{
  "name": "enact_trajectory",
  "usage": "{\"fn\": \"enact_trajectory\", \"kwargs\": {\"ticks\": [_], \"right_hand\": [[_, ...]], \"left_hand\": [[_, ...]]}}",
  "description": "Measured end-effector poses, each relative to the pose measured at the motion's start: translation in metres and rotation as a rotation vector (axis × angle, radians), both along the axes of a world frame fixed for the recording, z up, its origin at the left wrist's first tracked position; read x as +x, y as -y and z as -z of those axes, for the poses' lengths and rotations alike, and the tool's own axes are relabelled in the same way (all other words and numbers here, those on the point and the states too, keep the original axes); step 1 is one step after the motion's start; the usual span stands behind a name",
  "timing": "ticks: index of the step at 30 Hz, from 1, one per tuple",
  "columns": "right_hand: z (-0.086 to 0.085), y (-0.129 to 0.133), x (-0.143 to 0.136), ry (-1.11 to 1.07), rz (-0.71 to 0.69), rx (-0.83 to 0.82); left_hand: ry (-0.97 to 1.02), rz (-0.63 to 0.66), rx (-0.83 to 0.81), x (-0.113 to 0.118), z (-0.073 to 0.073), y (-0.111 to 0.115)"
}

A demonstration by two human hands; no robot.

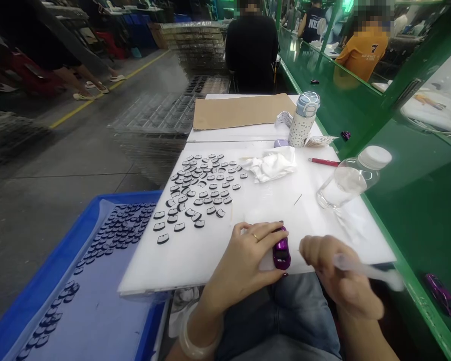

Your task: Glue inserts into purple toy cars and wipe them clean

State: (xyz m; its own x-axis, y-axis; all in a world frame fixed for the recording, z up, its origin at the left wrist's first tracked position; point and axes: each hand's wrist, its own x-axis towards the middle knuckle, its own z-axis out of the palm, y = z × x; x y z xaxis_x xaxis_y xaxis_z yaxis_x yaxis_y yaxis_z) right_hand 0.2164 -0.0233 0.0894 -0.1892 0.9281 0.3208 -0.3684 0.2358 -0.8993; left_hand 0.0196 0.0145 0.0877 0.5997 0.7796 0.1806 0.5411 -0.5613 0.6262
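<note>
Purple toy car body (281,249), glossy, small; lies on the near edge of the white board (248,210), pinned by the left hand (248,260), fingers curled over its far end and thumb at its near end. Judged light, rigid and slick; the finish likely marks easily, so a hold by the two ends or flanks, as here, suits it better than the painted top.

Right hand (338,276): closed loosely round a clear, slender plastic dropper or applicator (364,269), blurred; its tip points away to the right. Judged very light and slightly flexible.

Black window inserts (203,188): many small dark pieces with pale edges, spread in loose rows on the board's left half, well apart from the car. Judged featherweight and easily scattered.

Further items on the board: crumpled white cloth (272,164), red pen (323,162), clear bottle (351,179) lying on its side with a white cap.

Beyond: spotted drinking bottle (303,120), upright, beside a cardboard sheet (244,110).

Blue tray (45,281) at left, lined with a pale sheet, carrying more dark inserts.

Surface: smooth white board resting over the lap and against a green bench (417,200); a second purple car (441,296) sits on the bench's near edge.

Room: factory floor, grey concrete with a yellow line, stacked clear trays, other people seated ahead.
</note>
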Motion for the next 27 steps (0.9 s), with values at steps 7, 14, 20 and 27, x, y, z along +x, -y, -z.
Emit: {"fn": "enact_trajectory", "kwargs": {"ticks": [7, 14, 20, 27], "right_hand": [[0.014, -0.007, 0.000, -0.147, -0.040, 0.069], [-0.001, 0.001, 0.000, 0.023, -0.137, 0.005], [0.002, 0.006, 0.006, 0.144, -0.058, 0.026], [-0.018, -0.014, -0.002, -0.309, -0.201, 0.032]], "left_hand": [[0.224, -0.298, 0.183, 0.016, 0.024, 0.027], [0.365, -0.348, 0.210, 0.022, 0.042, 0.025], [0.369, -0.336, 0.250, 0.021, 0.046, 0.026], [0.353, -0.364, 0.211, 0.022, 0.041, 0.026]]}}
